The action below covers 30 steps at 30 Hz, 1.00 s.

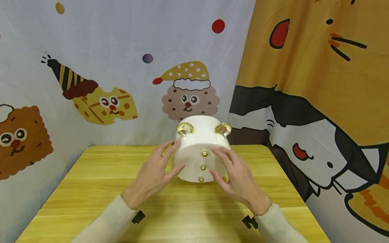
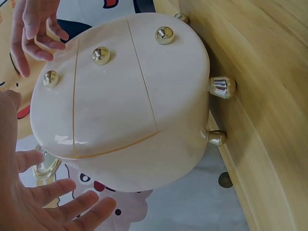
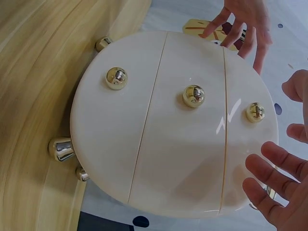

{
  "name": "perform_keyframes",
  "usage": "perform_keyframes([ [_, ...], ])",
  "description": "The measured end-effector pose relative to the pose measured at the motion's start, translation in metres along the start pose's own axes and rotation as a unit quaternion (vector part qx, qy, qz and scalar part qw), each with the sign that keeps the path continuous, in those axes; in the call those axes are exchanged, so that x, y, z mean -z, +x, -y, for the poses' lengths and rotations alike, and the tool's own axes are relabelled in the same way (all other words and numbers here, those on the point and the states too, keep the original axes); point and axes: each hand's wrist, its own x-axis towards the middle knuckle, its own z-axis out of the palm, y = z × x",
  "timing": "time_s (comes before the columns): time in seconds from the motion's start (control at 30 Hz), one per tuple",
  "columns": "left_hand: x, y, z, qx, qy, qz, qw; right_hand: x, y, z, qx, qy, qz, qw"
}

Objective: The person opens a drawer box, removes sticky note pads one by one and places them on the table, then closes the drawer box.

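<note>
A white box [image 1: 191, 155] stood toward the back edge of a wooden counter [image 1: 194, 209], between a person's left grip [image 1: 153, 173] and right grip [image 1: 237, 175].
Both were spread, one at each side, contact unclear; counter surface reached out left, right and in front. The box bore three gold knobs [image 1: 203, 167] and two gold ears [image 1: 185, 128].

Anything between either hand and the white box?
Nothing visible. The left hand and right hand flank the white box, fingers spread, with no other object in between in any view. Its gold knobs sit on the front, between the hands. Whether fingertips touch it, I can't tell.
</note>
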Motion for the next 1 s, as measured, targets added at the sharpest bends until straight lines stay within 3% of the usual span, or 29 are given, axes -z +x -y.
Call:
perform_keyframes([
  [0.63,-0.007,0.012,-0.012,0.013,-0.008,0.006,0.9999,-0.006,0.005,0.001,0.005,0.02,0.006,0.9998],
  [1.0,-0.011,0.019,-0.016,-0.004,-0.008,-0.01,0.9999,-0.01,0.009,0.003,0.016,0.033,0.004,0.9993],
])
